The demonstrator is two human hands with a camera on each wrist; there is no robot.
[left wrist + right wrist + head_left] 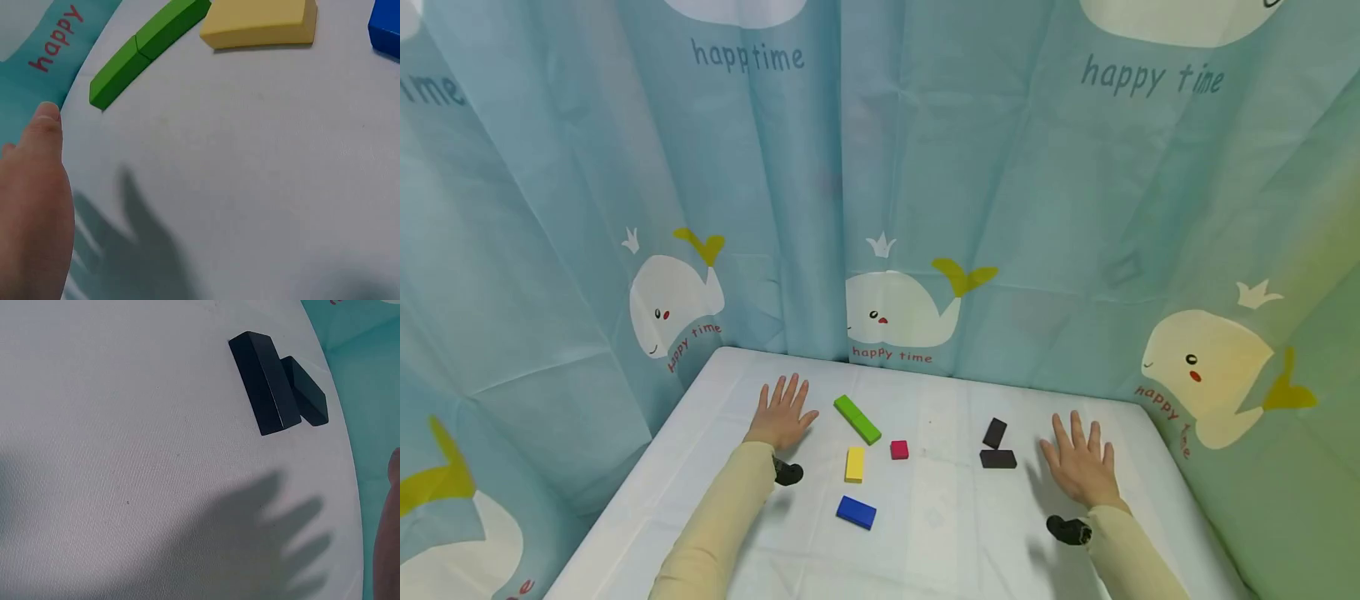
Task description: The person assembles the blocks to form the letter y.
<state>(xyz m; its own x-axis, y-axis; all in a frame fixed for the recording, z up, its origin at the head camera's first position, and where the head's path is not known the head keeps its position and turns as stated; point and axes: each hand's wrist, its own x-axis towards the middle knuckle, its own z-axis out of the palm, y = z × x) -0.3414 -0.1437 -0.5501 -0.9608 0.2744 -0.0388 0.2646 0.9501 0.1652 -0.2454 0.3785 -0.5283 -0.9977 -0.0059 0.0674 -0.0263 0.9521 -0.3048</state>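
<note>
My left hand [780, 421] is spread with straight fingers at the left of the white table, holding nothing. Nearest to it lie two green blocks [857, 419] end to end in a slanting row. A yellow block [854, 465], a small red cube [899, 450] and a blue block [856, 512] are spaced out nearer the middle. On the right, my right hand [1081, 465] is likewise spread and holds nothing. Two black blocks [265, 384] lie close together to its left. In the left wrist view the thumb [44, 134] points away, and a hand shadow falls on the table.
The white table [932, 558] carries all the blocks. A blue-green curtain [805, 208] with printed whales hangs behind its far edge and along both sides. Each wrist bears a small black device, such as the left one [787, 473].
</note>
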